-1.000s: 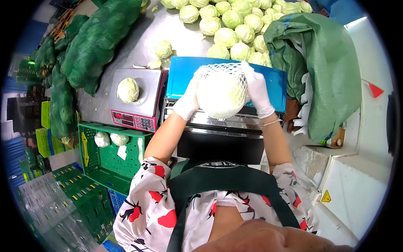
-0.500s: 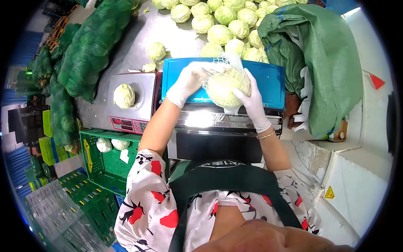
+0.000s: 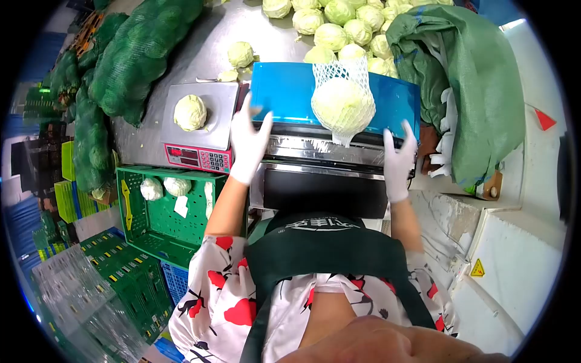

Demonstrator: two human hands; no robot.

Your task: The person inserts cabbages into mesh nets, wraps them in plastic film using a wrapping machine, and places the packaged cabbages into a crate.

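A cabbage in a white mesh net (image 3: 343,107) lies on the blue top (image 3: 281,91) of a machine with a metal front, and neither hand touches it. My left hand (image 3: 251,142), in a white glove, is open at the machine's left end, beside the scale, its fingers apart. At the other end, my right hand (image 3: 399,160), also gloved, is open with fingers spread near the blue top's front right corner. A bare cabbage (image 3: 190,113) rests on the scale (image 3: 218,124) to the left.
Several loose cabbages (image 3: 331,36) are heaped at the back of the metal table. Stuffed green net sacks (image 3: 136,66) lie at the left. A green crate (image 3: 163,224) with netted cabbages stands below the scale. A large green sack (image 3: 484,97) fills the right side.
Both hands have let go of the netted cabbage, which now lies on the blue top. My left hand moved left and down, my right hand to the right. The view shifted slightly.
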